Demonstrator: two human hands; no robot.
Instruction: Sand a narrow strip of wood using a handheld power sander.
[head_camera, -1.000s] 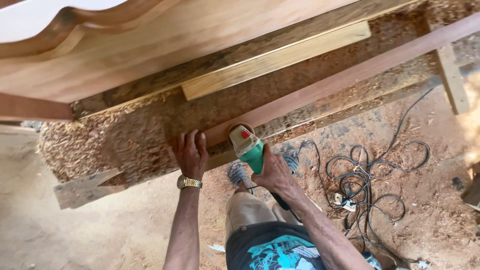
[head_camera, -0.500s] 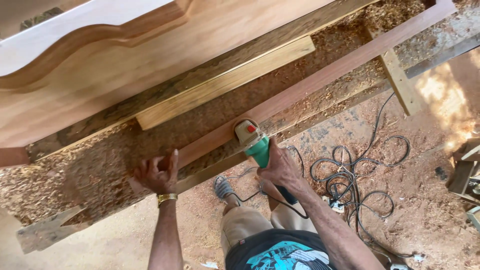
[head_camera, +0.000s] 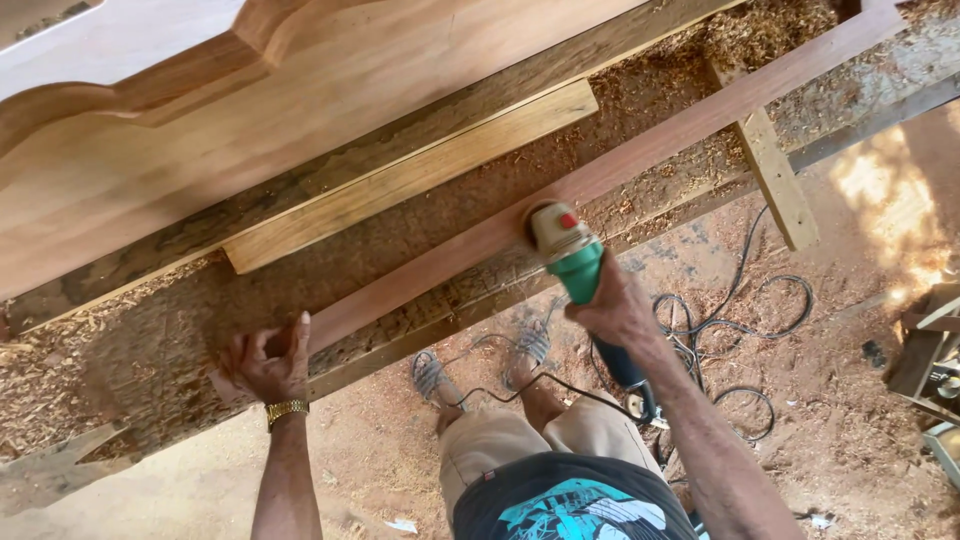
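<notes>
Beside sander (head_camera: 565, 250), tangled cable (head_camera: 735, 330).

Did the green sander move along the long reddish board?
Yes. The green sander slid along the reddish board, away from the left hand holding its end.

Head view, steeply downward (close overhead)

Bare forearms, no sleeves. A gold metal-link wristwatch (head_camera: 286, 410) circles the left wrist. Khaki shorts (head_camera: 520, 440), a dark shirt (head_camera: 570, 505) with turquoise print, and 2 grey strapped sandals (head_camera: 430, 375).
</notes>
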